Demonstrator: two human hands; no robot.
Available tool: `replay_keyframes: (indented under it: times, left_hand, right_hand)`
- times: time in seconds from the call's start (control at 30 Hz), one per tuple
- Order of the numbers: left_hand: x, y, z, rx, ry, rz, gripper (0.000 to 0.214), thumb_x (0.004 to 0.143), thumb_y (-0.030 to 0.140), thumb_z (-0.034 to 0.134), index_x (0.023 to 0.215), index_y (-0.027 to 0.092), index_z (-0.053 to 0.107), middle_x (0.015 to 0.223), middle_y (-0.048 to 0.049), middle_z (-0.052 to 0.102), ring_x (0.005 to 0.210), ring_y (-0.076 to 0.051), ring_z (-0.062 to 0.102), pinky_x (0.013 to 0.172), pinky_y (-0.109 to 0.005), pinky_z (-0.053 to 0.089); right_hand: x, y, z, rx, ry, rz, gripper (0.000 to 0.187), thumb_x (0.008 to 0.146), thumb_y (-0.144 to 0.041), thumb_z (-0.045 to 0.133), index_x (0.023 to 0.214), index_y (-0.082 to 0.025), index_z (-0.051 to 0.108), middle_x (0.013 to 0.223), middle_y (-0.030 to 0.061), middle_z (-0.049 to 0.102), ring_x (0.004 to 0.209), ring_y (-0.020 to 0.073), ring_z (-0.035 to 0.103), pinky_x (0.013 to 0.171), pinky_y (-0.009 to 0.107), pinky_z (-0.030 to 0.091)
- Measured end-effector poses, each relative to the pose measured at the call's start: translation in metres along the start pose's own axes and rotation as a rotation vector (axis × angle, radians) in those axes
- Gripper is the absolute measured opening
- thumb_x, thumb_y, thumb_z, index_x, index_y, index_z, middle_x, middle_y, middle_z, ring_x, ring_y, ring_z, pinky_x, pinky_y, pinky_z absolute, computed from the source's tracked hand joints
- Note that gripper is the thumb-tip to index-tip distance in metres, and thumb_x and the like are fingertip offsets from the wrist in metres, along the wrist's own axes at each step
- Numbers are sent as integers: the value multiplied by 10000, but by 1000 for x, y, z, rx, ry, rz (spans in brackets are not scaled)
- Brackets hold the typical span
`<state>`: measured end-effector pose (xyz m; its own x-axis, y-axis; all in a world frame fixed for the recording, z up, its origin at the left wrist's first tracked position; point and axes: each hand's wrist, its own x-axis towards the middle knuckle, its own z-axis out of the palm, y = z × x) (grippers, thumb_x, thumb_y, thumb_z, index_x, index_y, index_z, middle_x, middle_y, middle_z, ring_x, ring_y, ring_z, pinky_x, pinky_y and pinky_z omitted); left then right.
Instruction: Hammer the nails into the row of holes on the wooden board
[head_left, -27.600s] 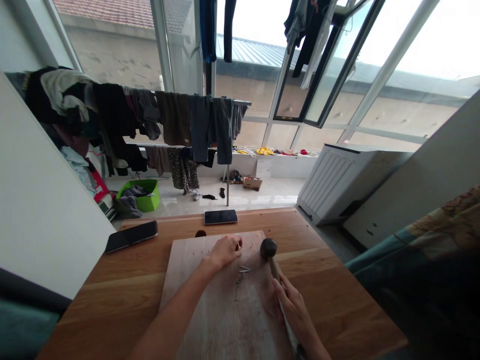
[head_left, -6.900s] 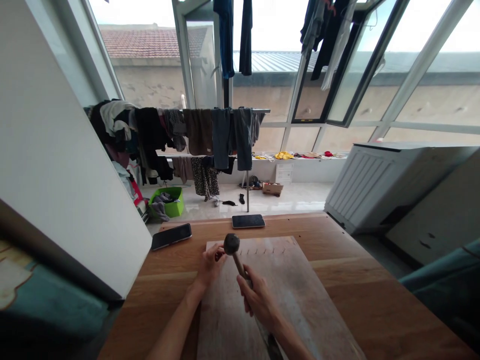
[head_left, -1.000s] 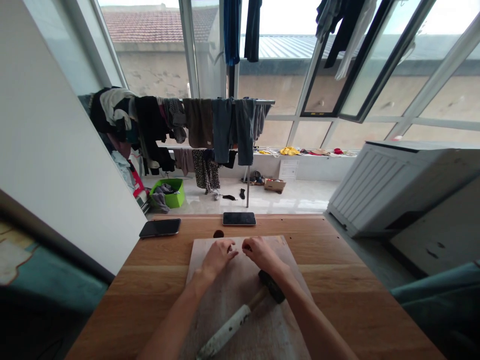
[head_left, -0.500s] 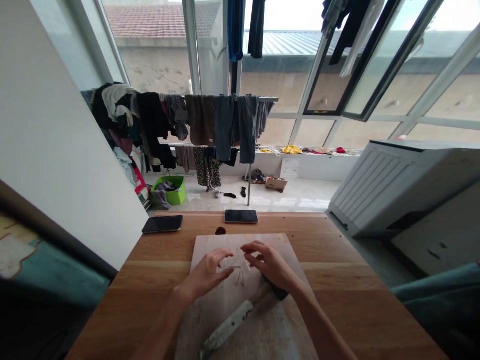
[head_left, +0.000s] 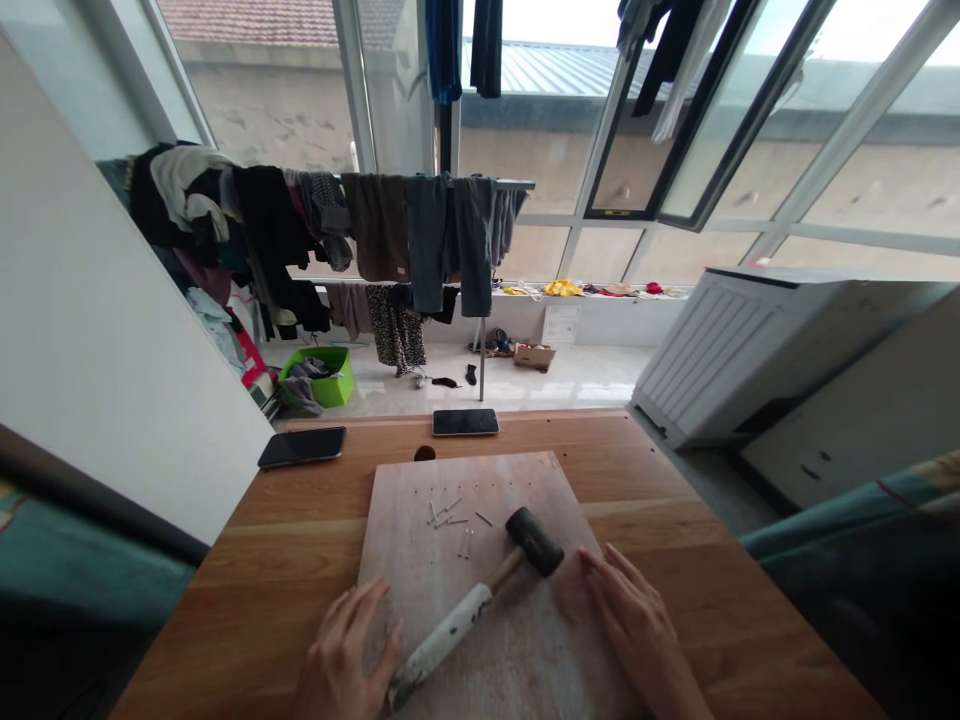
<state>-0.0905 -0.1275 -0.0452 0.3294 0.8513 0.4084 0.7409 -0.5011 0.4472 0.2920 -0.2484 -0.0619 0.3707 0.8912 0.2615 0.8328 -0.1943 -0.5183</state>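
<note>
Two bare hands, both empty and unclenched, one at each side of a single pale wooden board [head_left: 525,640]. Left hand [head_left: 349,650] at the left edge, fingers spread and loosely bent, thumb close to the butt of the one mallet [head_left: 471,607]; contact there hard to tell. Right hand [head_left: 637,625] at the right edge, fingers outstretched. Mallet aslant on the board between the hands, one black head [head_left: 534,542] toward the upper right, one whitish handle [head_left: 450,630] toward the lower left. Farther up the board, loose nails [head_left: 456,521], about nine in all: one cluster of roughly six, some crossing, exact count unsure; one alone, nearer the head; two side by side, nearer the handle. Near the board's far edge, one row of dark dots [head_left: 475,486], too small for a sure count. Underneath, one wooden table [head_left: 712,600] with two phones, dark screens up: one phone [head_left: 302,447] far left, one phone [head_left: 465,423] near the middle of the far edge. One round dark spot [head_left: 425,454] just beyond the board. On the floor behind, one green tub [head_left: 337,390] and one small cardboard box [head_left: 532,357]; above, one loaded drying rack [head_left: 517,185].
</note>
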Motion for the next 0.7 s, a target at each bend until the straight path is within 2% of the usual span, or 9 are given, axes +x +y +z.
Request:
replay_keyframes:
  times: [0.13, 0.3, 0.43, 0.57, 0.7]
  left_hand:
    - [19, 39, 8, -70, -95, 56, 321, 868, 395, 568, 1144, 258, 659, 1149, -75, 704, 1048, -262, 684, 892, -377, 596]
    - [39, 93, 32, -267, -327, 173, 318, 867, 315, 590, 1181, 278, 628, 1372, -87, 570, 1198, -269, 606, 984, -407, 549]
    - [47, 130, 58, -314, -396, 327, 396, 882, 278, 579, 1277, 263, 560, 1459, -102, 485, 1347, -293, 464, 1106, -523, 425]
    - [46, 149, 76, -261, -487, 474, 467, 939, 307, 511, 1400, 275, 445, 1450, -81, 507, 1415, -295, 361, 1153, -611, 303]
    - [37, 154, 81, -201, -508, 515, 544, 949, 325, 498, 1471, 296, 350, 1428, -63, 536, 1445, -319, 291, 1132, -667, 286]
  right_hand:
    - [6, 26, -17, -79, 37, 30, 418, 962, -429, 383, 1227, -274, 666, 1276, 68, 674, 1303, 296, 522, 1070, 511, 451]
    - [22, 87, -54, -189, 94, 108, 460, 956, -407, 314, 1226, -225, 639, 1270, 94, 669, 1279, 281, 541, 1082, 475, 434]
    - [23, 133, -79, -289, 183, 201, 491, 913, -453, 362, 1282, -202, 568, 1349, 131, 609, 1281, 321, 527, 1062, 517, 427]
    - [17, 164, -87, -286, 225, 359, 562, 865, -535, 383, 1247, -168, 571, 1285, 176, 639, 1217, 344, 581, 1000, 517, 477]
    - [17, 170, -84, -269, 245, 390, 604, 887, -562, 317, 1246, -144, 565, 1285, 197, 632, 1234, 335, 574, 1037, 495, 454]
